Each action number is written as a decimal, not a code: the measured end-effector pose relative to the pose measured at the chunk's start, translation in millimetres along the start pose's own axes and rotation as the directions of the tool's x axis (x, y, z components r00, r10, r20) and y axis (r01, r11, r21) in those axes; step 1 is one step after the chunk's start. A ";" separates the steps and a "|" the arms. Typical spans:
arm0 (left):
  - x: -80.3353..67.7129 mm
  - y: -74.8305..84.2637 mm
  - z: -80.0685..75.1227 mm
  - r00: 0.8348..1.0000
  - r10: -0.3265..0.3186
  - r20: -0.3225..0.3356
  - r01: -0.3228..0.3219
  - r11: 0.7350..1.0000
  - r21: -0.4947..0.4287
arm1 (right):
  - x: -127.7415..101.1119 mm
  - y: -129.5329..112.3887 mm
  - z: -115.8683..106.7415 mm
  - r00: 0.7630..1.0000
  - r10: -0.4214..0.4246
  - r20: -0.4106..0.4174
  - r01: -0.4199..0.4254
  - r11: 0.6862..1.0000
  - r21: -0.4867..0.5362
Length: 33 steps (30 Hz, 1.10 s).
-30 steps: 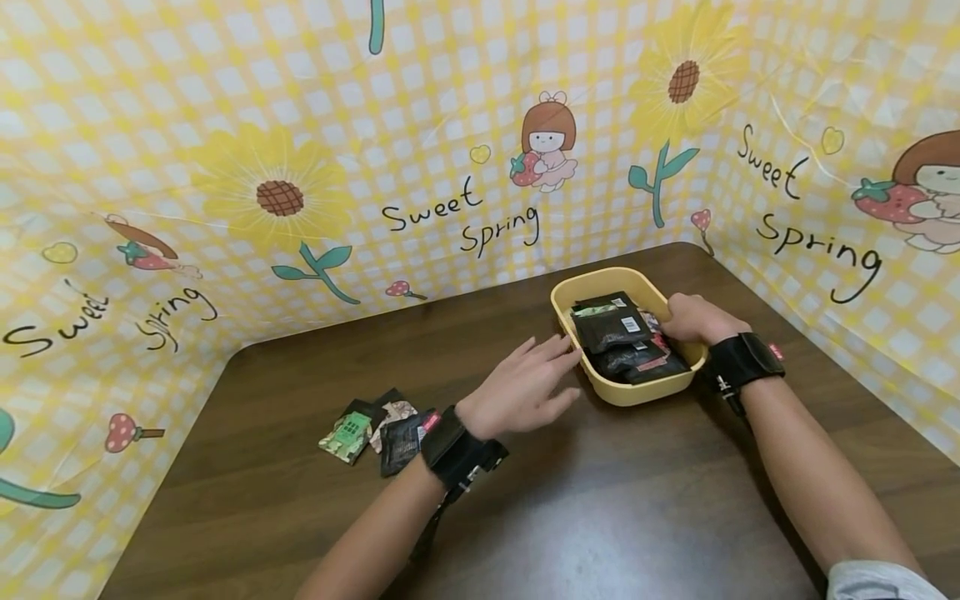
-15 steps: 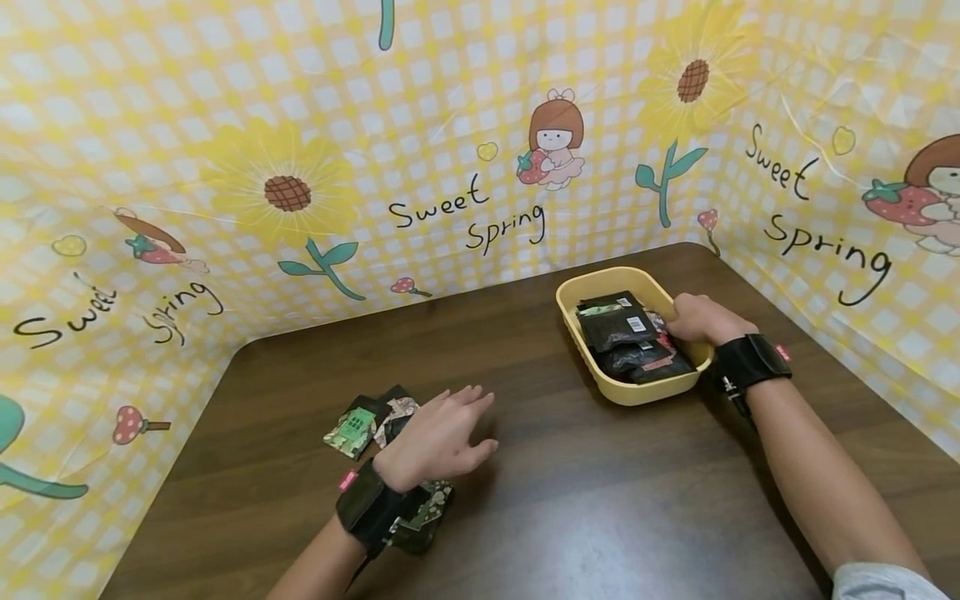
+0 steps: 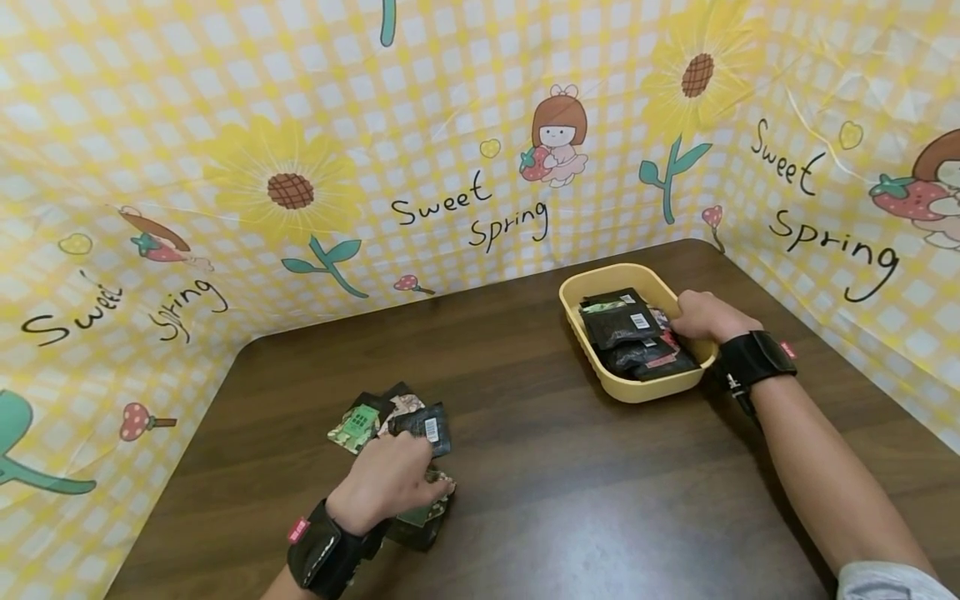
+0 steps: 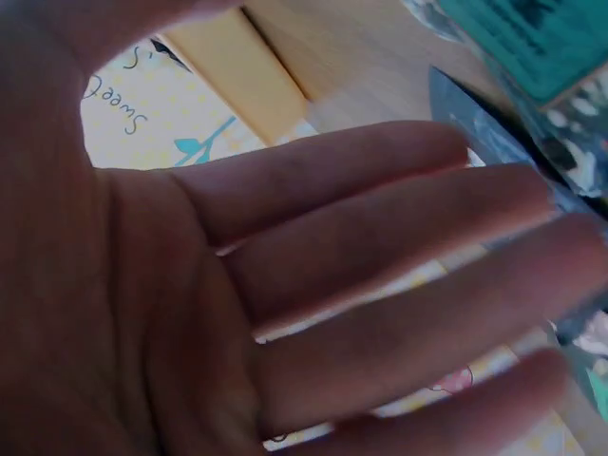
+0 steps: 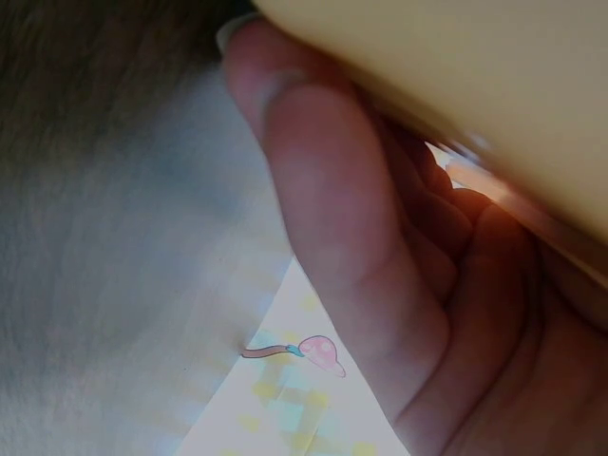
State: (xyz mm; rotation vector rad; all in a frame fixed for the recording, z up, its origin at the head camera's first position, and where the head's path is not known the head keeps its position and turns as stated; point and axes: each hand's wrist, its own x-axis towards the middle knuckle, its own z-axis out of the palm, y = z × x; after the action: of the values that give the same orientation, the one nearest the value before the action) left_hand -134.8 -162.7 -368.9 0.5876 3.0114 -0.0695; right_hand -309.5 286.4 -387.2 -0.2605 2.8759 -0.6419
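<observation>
My left hand (image 3: 386, 483) is low over a loose group of small flat packets at the left of the table. In the left wrist view its fingers (image 4: 418, 323) reach out nearly straight, with packets beyond their tips. A black packet with a barcode (image 3: 431, 429) lies at the fingertips, a green-labelled packet (image 3: 355, 427) lies beyond, and a dark green packet (image 3: 420, 529) is partly hidden under the hand. My right hand (image 3: 712, 318) grips the right rim of a yellow plastic basket (image 3: 652, 390). Several mostly black packets (image 3: 618, 325) are piled inside it.
The dark brown wooden table (image 3: 525, 483) has rounded back corners. A yellow checked cloth (image 3: 435, 100) with sunflowers and "Sweet Spring" lettering stands close behind it and along both sides.
My left hand has moved from the basket's left side leftward and down to the loose packets. The right hand stays on the basket rim.
</observation>
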 end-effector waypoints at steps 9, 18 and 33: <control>-4.8 0.2 6.4 0.994 -0.073 0.081 0.076 0.997 -0.029 | -0.4 0.4 0.6 1.000 0.000 0.009 0.000 1.000 0.014; -3.3 2.2 10.7 0.997 -0.039 0.060 0.039 0.999 0.006 | -0.4 -0.6 -0.3 1.000 -0.014 -0.012 0.014 1.000 0.014; 0.5 6.6 11.8 0.982 0.142 -0.126 -0.135 0.989 0.062 | 3.4 3.4 0.3 1.000 -0.009 -0.008 0.009 1.000 0.012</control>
State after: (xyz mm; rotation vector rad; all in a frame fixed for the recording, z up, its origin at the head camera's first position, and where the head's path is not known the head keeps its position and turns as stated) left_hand -132.1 -157.0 -380.9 0.8375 3.0909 -0.1070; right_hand -313.2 288.6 -389.4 -0.2697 2.8796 -0.6628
